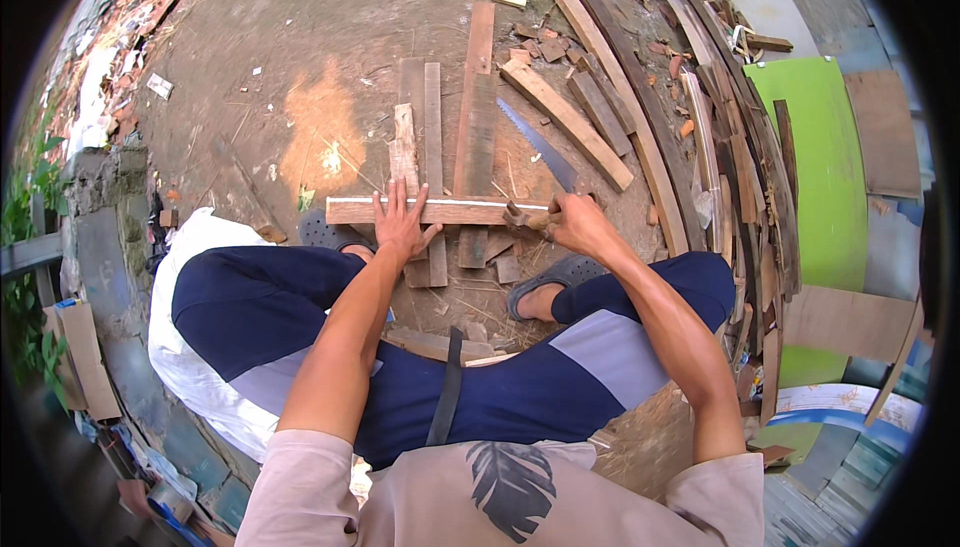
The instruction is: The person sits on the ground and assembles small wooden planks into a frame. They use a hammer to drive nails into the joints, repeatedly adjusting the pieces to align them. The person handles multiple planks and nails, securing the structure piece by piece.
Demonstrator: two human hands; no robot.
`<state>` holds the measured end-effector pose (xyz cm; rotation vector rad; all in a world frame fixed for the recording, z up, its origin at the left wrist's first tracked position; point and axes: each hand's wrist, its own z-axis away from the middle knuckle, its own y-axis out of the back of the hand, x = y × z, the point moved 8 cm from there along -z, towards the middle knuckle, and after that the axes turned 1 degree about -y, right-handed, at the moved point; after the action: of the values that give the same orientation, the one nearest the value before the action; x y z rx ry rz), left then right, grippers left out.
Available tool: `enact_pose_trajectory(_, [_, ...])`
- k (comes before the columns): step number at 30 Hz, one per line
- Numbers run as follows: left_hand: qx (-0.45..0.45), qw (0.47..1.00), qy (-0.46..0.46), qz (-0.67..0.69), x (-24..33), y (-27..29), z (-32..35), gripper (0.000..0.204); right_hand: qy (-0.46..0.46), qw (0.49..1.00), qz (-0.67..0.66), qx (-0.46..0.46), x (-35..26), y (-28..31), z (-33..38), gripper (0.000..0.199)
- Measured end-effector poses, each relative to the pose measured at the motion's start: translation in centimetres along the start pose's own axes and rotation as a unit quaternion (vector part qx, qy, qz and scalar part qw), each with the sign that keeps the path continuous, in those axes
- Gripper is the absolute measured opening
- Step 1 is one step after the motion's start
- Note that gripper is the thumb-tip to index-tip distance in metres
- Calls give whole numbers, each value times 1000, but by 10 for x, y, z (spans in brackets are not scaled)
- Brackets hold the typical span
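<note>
Navy trousers (260, 312), green board (822, 162), brown plank (440, 210).

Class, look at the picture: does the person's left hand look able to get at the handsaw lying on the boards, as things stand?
Probably yes. The left hand lies flat on the wooden strip, and the handsaw lies just beyond it, uncovered, on the boards. Nothing stands between them, though the right hand sits closer.

A long brown plank (440, 211) lies flat, left to right, across other boards on the dirt. A thin white line runs along its top edge. A saw (537, 147) with a blue blade slants away from its right end.
</note>
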<state>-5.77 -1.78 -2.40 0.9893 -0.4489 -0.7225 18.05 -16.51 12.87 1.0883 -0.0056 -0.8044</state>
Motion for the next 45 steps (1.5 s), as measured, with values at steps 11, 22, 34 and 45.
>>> enact_pose_trajectory(11, [-144,988,-22,56,-7,-9,-3,114,181,969,-164,24,-65,-48,-52,25])
enact_pose_trajectory(22, [-186,980,-38,56,-9,-18,-8,123,97,973,-203,-41,-128,-119,-110,32])
enact_pose_trajectory(34, [-202,976,-32,69,-12,-10,-8,128,-56,631,-773,48,21,-61,-93,20])
enact_pose_trajectory(45, [-207,976,-30,63,-9,-10,-8,126,87,957,-269,69,-103,-87,-82,29])
